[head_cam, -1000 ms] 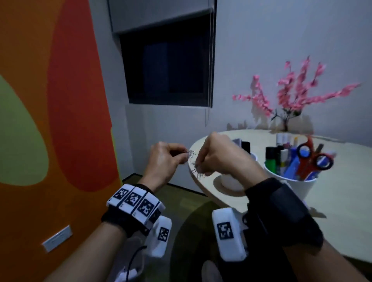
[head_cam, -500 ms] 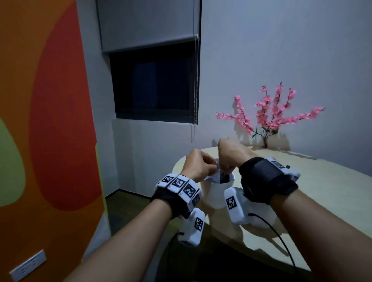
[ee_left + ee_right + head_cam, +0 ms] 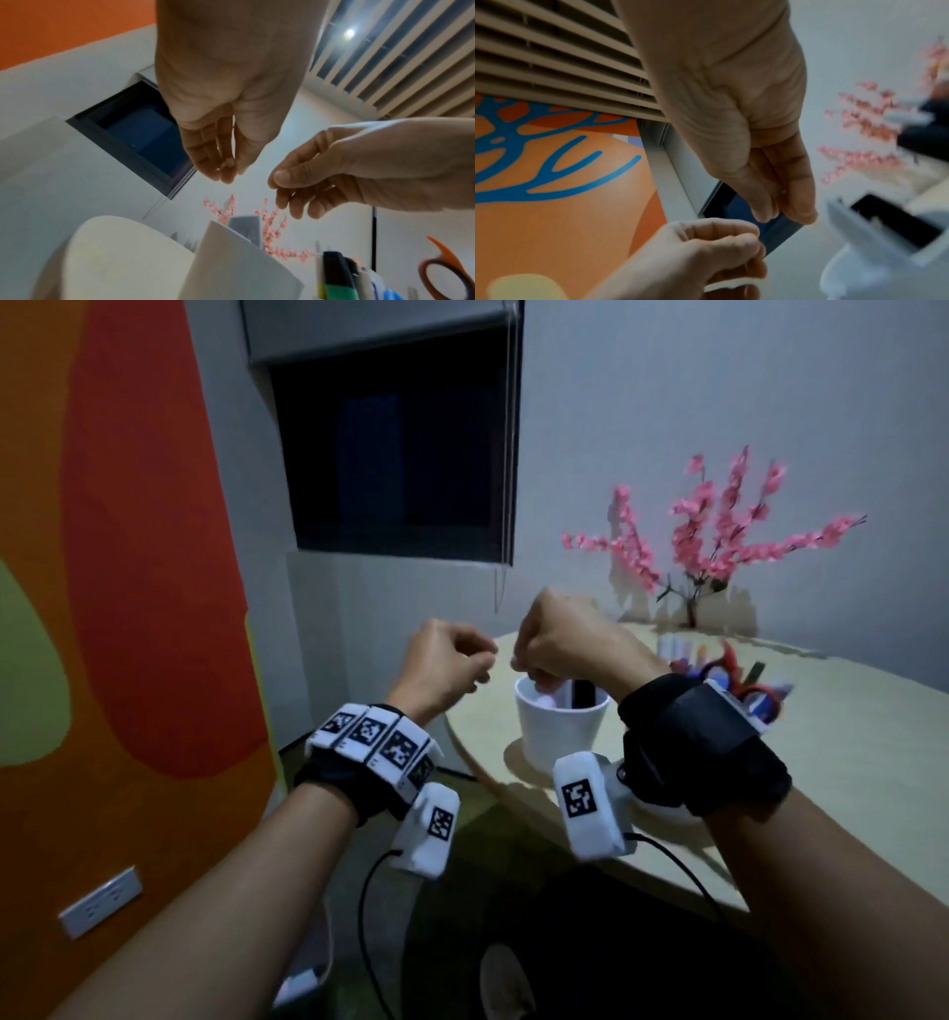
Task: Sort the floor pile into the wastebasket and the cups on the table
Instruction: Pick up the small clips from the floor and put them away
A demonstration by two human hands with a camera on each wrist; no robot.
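A white cup [image 3: 560, 737] stands near the round table's left edge [image 3: 462, 742], with a black item upright inside. My right hand [image 3: 539, 660] hovers just above its mouth, thumb pressed to fingertips [image 3: 782, 213]. My left hand [image 3: 452, 665] is level with it, just left of the cup and off the table, fingers curled with the thumb against them [image 3: 718, 245]. No clip shows in either hand. A second white cup [image 3: 765, 716] behind my right wrist holds markers and red scissors [image 3: 729, 670]. The floor pile is out of view.
A pink blossom plant [image 3: 719, 541] stands at the table's back by the grey wall. A dark window [image 3: 400, 469] with a raised blind is behind the hands. The orange wall with an outlet [image 3: 100, 901] is at the left. A dark rounded shape [image 3: 513, 906] lies under the table's edge.
One second ago both hands held thin wire clips left of the table. They moved over the white cup, and the left hand has since drawn a little to the left. The clips no longer show.
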